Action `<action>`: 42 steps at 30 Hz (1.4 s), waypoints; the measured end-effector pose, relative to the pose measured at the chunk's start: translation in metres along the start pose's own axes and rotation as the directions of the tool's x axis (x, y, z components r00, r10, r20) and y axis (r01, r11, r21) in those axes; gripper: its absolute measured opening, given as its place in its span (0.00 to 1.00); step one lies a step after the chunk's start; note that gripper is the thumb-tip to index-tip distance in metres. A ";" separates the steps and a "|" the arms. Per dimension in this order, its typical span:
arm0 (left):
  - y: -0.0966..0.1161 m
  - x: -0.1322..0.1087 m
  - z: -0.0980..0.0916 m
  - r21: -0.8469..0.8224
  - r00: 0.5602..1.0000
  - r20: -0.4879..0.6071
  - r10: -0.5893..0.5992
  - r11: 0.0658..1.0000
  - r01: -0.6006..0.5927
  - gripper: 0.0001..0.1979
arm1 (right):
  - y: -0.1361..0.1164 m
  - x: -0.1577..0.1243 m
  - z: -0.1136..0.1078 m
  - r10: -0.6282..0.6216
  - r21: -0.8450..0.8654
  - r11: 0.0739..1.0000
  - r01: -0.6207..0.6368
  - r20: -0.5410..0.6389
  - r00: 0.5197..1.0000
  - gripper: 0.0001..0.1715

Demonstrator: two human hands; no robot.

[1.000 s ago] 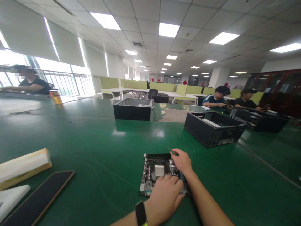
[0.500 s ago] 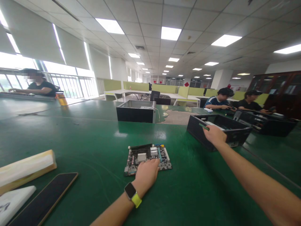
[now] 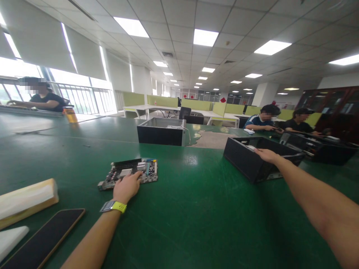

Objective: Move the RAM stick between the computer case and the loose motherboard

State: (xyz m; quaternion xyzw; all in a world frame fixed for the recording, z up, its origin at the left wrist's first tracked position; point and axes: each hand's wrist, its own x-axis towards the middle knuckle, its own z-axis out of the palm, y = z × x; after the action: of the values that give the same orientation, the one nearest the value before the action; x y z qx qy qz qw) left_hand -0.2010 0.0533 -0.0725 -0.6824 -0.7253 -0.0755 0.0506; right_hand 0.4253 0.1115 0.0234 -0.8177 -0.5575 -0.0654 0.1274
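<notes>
A motherboard (image 3: 148, 178) lies on the green table to the left of centre, with a pale square chip and slots on its top. My left hand (image 3: 127, 188), wearing a watch with a yellow-green strap, grips it from the front, fingers and thumb over the board. At the right stands a black open-topped computer case (image 3: 242, 160). My right hand (image 3: 267, 155) reaches over its opening, fingers pressed together by a small whitish patch; what they hold, if anything, cannot be made out.
Another computer case (image 3: 161, 136) stands at the far edge. A dark phone-like slab (image 3: 47, 239) and a wrapped pale block (image 3: 28, 201) lie at the left front. Co-workers sit at both sides, with a dark case (image 3: 322, 149) at the far right. An orange container (image 3: 70, 115) stands far left.
My left hand has slid the motherboard leftward across the table. My right hand has shifted slightly right over the case, and the green strip it held no longer shows.
</notes>
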 end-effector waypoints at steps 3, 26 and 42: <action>-0.013 0.002 0.001 0.002 1.000 0.003 -0.028 1.000 0.028 0.22 | 0.002 0.000 0.001 0.049 0.005 0.999 -0.050 0.067 0.997 0.32; 0.133 -0.052 -0.108 -0.272 0.737 -0.521 0.431 0.735 -0.622 0.13 | -0.166 -0.250 -0.056 -0.289 -0.220 0.932 0.287 0.027 0.957 0.26; 0.211 -0.031 -0.166 -0.122 0.564 -0.114 0.818 0.552 -0.825 0.15 | -0.206 -0.298 -0.128 -0.728 0.424 0.682 0.595 0.319 0.607 0.32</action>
State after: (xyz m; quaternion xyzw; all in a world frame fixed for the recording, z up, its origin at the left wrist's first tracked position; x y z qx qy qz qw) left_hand 0.0068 0.0056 0.0938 -0.9416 -0.3134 -0.1164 0.0402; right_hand 0.1285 -0.1198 0.1004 -0.5139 -0.8386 0.1669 0.0691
